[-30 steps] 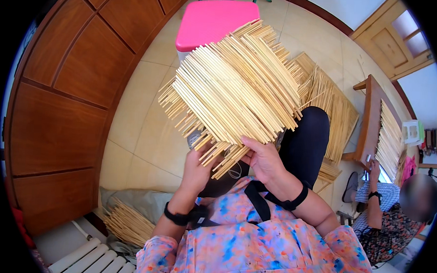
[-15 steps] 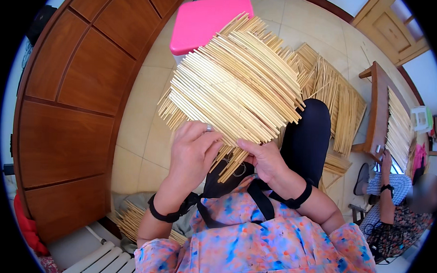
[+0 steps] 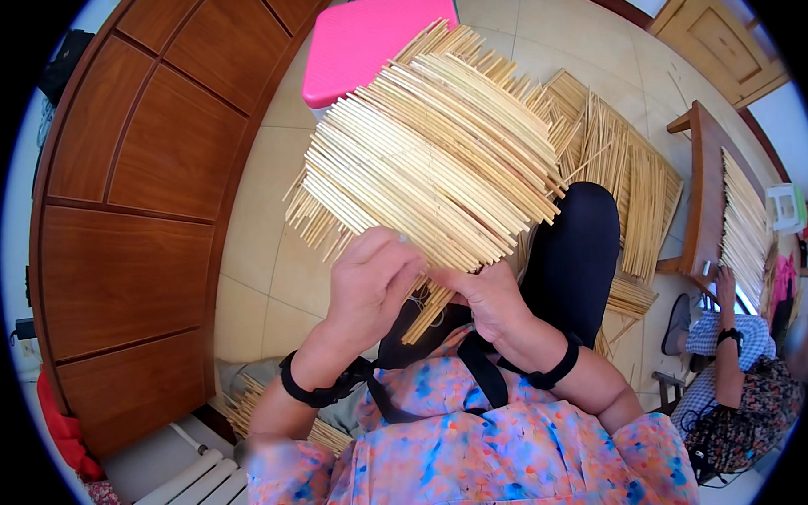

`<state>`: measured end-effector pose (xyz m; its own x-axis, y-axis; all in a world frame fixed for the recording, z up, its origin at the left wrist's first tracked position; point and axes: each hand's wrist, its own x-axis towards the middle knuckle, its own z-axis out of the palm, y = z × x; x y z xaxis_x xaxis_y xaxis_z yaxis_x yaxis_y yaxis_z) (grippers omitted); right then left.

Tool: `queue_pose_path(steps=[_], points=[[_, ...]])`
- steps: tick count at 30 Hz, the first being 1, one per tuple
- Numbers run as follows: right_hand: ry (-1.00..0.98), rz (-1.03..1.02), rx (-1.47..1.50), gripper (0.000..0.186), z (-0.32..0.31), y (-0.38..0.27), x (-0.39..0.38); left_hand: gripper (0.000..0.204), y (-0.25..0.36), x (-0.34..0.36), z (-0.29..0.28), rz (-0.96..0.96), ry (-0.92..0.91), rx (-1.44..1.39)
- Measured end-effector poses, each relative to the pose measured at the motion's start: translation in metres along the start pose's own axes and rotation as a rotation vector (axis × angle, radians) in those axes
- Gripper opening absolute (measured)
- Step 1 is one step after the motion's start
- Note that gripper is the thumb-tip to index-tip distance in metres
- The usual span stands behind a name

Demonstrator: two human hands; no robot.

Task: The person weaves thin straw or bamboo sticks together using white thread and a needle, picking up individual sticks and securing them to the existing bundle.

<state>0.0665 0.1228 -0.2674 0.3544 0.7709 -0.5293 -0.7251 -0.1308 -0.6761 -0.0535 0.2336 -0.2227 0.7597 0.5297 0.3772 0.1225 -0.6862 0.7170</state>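
Observation:
A rounded mat of pale straw stalks [image 3: 434, 156], laid side by side and crossed by thin thread lines, slopes away over my lap. At its near edge my right hand [image 3: 491, 300] is closed, thumb on top and fingers tucked under the stalks. My left hand [image 3: 372, 282] is beside it, thumb and fingertips pinched together over the mat's near edge; what lies between them is hidden. The two hands are close together. Below them a few stalk ends [image 3: 428, 316] stick out toward me, with a loose loop of thread near them.
A pink-topped stool [image 3: 367, 46] stands beyond the mat. Stacks of straw [image 3: 637, 198] lie on the tiled floor at right, and more stalks [image 3: 256, 408] at lower left. Wooden panelled cabinets [image 3: 158, 164] line the left. A co-worker's hand [image 3: 726, 286] rests at a wooden bench [image 3: 704, 192] holding straw.
My left hand has moved slightly right, closer to my right hand, and its fingers have drawn in. The view has shifted a little; the mat stays in my right hand.

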Motion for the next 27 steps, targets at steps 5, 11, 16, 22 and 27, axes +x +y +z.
queue_pose_path(steps=[5, 11, 16, 22, 27], points=[[0.042, 0.007, -0.068, 0.038, -0.002, 0.0, 0.001, 0.005, 0.013, 0.02, -0.012, -0.148, -0.025, -0.253], [-0.048, 0.061, -0.092, 0.048, -0.004, -0.005, 0.0, 0.008, 0.037, 0.055, -0.05, -0.605, -0.177, -0.726], [-0.049, 0.063, -0.005, 0.043, -0.005, -0.002, 0.0, 0.014, 0.065, 0.087, -0.073, -0.451, -0.069, -0.573], [-0.097, 0.072, -0.032, 0.044, -0.006, -0.004, -0.001, 0.021, 0.065, 0.124, -0.122, 0.003, -0.099, -0.404], [-0.075, 0.116, -0.071, 0.042, -0.003, -0.004, -0.006, 0.031, 0.076, 0.167, -0.222, 0.037, -0.129, -0.291]])
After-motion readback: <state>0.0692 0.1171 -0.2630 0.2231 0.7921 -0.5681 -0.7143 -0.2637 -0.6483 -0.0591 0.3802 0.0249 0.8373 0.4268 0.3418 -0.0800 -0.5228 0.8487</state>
